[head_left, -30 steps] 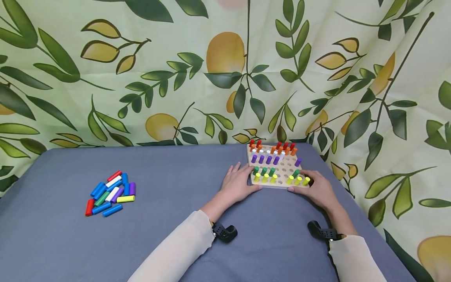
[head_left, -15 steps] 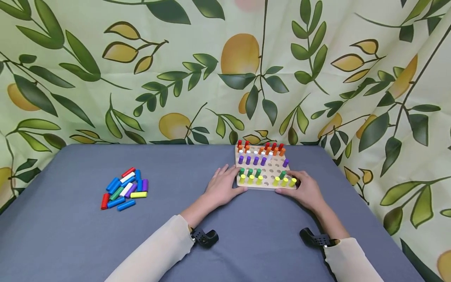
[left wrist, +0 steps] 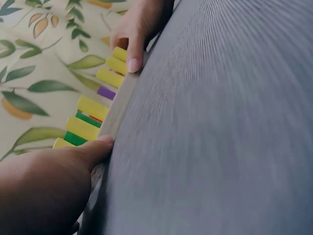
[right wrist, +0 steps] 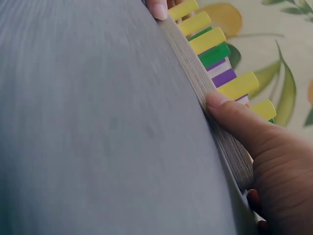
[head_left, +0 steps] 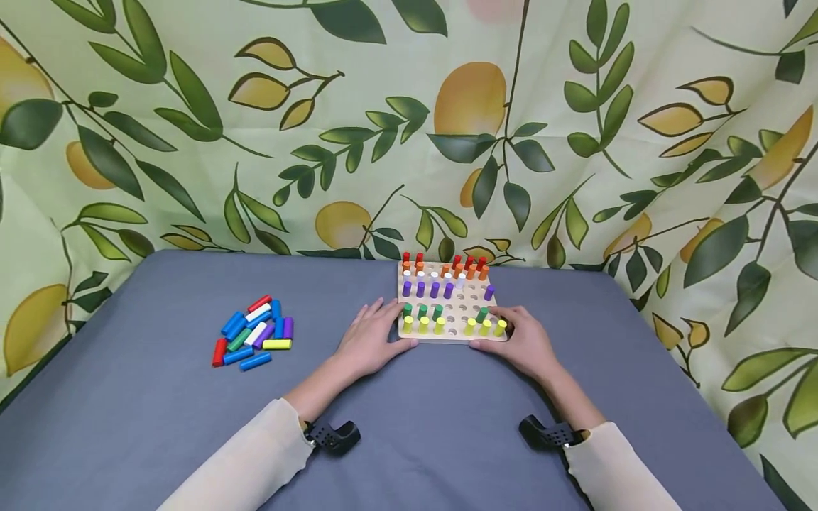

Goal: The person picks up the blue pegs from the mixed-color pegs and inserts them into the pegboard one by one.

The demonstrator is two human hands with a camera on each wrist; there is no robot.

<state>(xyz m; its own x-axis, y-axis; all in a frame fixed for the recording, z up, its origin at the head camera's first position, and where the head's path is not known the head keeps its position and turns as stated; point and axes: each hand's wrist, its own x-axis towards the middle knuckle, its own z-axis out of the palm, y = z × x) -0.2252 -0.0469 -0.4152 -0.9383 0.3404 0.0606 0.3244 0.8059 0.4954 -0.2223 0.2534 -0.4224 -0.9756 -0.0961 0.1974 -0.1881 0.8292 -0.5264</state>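
A pale wooden pegboard [head_left: 461,306] with rows of coloured pegs lies on the table in the head view. My left hand [head_left: 371,339] holds its front left corner, with the thumb against the front edge and the fingers along the left side. At the front right corner, my right hand [head_left: 520,342] grips the board, thumb on the front edge and fingers round the side. Both wrist views show a thumb pressed on the board's edge [left wrist: 120,105] below yellow pegs [right wrist: 239,85]. The fingertips behind the board are partly hidden.
Loose pegs in red, blue, white, green, purple and yellow lie in a pile [head_left: 255,333] left of the board. Blue-grey cloth covers the table [head_left: 409,426]. A leaf-and-fruit patterned curtain [head_left: 358,142] hangs behind it.
Both hands have slid the pegboard to the left across the table, closer to the loose pegs. The head view has turned left. The hold on the board looks the same.
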